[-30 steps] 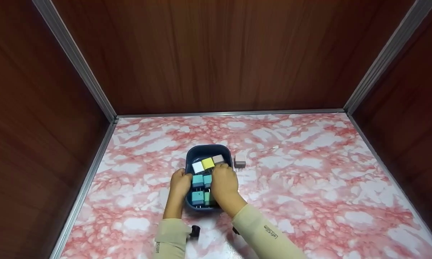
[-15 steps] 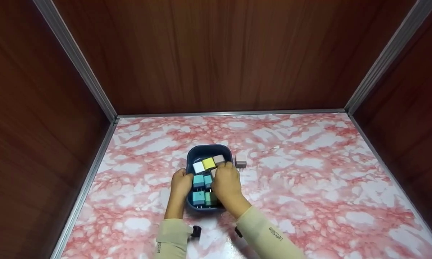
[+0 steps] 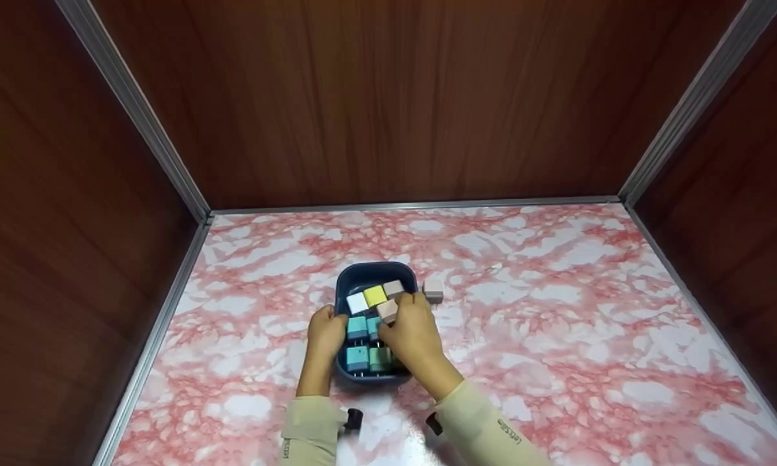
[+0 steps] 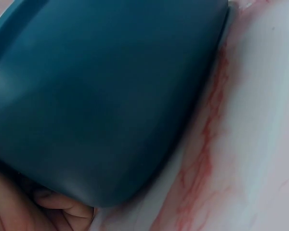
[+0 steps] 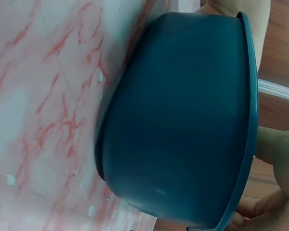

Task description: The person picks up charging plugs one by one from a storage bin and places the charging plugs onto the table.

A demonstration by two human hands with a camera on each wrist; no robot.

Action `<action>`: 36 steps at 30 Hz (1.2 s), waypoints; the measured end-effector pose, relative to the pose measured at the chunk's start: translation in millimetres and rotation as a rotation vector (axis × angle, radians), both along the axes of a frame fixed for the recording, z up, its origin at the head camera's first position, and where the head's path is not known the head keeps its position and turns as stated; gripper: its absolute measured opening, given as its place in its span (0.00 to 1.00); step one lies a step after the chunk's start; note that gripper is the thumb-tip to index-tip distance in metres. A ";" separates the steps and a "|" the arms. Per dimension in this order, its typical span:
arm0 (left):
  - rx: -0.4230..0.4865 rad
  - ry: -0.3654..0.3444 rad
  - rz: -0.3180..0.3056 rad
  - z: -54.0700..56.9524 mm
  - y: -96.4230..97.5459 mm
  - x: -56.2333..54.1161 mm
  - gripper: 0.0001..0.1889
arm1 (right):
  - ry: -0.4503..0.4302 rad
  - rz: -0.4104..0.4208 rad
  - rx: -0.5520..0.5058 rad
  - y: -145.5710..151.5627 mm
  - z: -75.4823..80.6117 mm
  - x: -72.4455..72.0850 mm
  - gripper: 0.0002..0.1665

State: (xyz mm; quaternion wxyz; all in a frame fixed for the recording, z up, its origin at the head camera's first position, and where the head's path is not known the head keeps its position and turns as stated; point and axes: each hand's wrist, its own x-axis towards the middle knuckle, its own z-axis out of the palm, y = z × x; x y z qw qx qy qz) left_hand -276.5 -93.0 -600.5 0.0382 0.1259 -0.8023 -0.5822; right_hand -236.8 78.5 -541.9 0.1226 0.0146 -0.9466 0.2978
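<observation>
Bin: the dark blue bin [image 3: 375, 272] is being steadied on the red-and-white marbled table [image 3: 556, 336], its open top being turned upward.
Left hand: the bin's left rim is being gripped by the left hand [image 3: 326, 332], the thumb being laid over the edge; in the left wrist view, curled fingers are being seen beside the bin's outer wall (most of the hand is being cropped by the frame).
Right hand: the near pink-beige block [image 3: 387, 312] is being pinched between thumb and fingertips by the right hand [image 3: 414, 331], the fingers being parted little more than the block demands.
Pinched block: it is being held inside the bin, at its right half, above the teal blocks [image 3: 357, 327].
Upper row: a white block [image 3: 357, 303], a yellow block [image 3: 374, 296] and a far pink-beige block [image 3: 393, 288] are being lined up on a slant.
Lower rows: beneath the teal blocks, metal prongs [image 3: 360, 342] are being exposed; a green block [image 3: 380, 358] is being partly hidden by the right hand.
Outside block: a loose pink-beige block [image 3: 433, 290] is being supported by the table, just beside the bin's right wall.
Sleeves: both forearms are being covered by pale sleeves [image 3: 309, 427].
</observation>
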 end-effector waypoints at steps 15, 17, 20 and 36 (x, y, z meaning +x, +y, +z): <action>0.020 0.004 0.006 -0.1 0.5 -0.6 0.12 | 0.004 -0.075 -0.157 16.9 4.1 5.5 0.34; 0.020 0.005 0.007 -0.8 0.3 -0.6 0.12 | 0.008 -0.081 -0.167 19.9 3.4 6.1 0.34; 0.019 0.007 0.007 -1.3 0.2 -0.4 0.12 | 0.021 -0.090 -0.190 24.8 2.6 7.6 0.34; -0.010 0.030 0.011 0.3 0.6 0.4 0.14 | 0.100 -0.162 -0.265 48.1 -11.1 9.2 0.34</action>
